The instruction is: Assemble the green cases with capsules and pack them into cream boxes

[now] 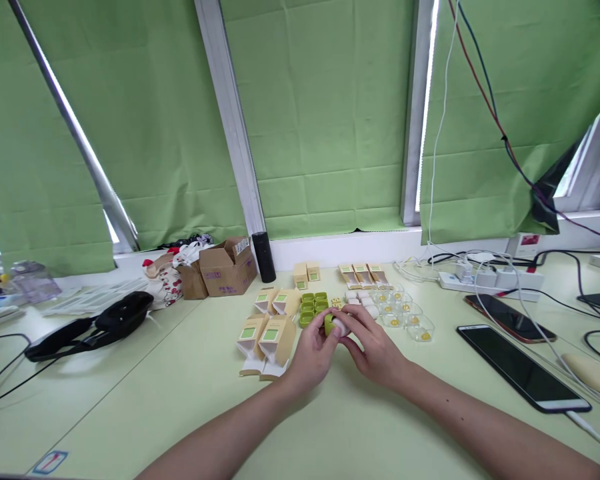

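Observation:
My left hand (313, 353) is closed around a small olive-green case (329, 323). My right hand (373, 343) pinches a white rounded piece (341, 327) against the green case; the fingers partly hide where they meet. Just beyond the hands stand several matching green cases (307, 307) in rows. Behind my right hand lie several white rounded pieces (367, 302). Farther right are several clear plastic shells (393, 320) with yellow spots in them. Small yellow printed pieces (337, 303) lie between the green cases and the white pieces.
Open cardboard boxes (276, 335) with green labels stand left of the hands, and more boxes (363, 275) stand behind. Phones (523, 367), cables and a power strip (490, 281) occupy the right. At the left are a black strapped device (125, 313) and a brown carton (227, 270).

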Action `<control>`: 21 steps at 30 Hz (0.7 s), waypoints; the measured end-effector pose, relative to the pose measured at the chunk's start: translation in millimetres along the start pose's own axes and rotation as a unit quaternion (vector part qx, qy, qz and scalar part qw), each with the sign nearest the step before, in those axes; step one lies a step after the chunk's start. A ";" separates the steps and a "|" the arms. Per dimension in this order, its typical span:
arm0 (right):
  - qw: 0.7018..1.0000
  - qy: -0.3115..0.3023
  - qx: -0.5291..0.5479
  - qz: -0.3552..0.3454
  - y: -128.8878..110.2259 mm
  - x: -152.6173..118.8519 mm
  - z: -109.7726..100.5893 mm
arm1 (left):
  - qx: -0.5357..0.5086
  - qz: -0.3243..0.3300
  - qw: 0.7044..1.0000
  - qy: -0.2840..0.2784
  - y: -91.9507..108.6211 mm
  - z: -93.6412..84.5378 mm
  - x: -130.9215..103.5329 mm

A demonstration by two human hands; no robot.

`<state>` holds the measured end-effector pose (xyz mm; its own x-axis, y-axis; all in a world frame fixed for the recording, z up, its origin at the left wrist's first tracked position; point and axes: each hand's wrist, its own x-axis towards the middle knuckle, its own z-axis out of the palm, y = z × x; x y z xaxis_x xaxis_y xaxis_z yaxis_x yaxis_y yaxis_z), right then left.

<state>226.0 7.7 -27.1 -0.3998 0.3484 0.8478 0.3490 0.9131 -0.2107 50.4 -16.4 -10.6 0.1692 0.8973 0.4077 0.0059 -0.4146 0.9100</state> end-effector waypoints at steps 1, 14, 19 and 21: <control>1.000 0.003 0.004 -0.001 -1.0 0.2 -0.6 | 0.003 0.001 1.000 -0.001 0.6 0.2 -0.3; 0.999 0.038 -0.005 -0.020 -0.3 -2.3 0.7 | -0.044 0.000 0.999 -0.005 -2.6 2.6 0.3; 0.999 0.031 -0.010 -0.027 -0.9 -1.3 0.3 | -0.031 -0.001 1.000 -0.005 -4.1 3.5 -0.1; 0.999 0.034 -0.017 -0.028 -0.8 -0.6 1.1 | -0.023 0.004 1.000 -0.001 -3.5 4.1 0.0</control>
<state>225.1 7.0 -28.0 -0.3607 0.2802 0.8896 0.3564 0.9228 -0.1461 54.5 -15.5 -14.1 0.1719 0.8933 0.4154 -0.0412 -0.4148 0.9090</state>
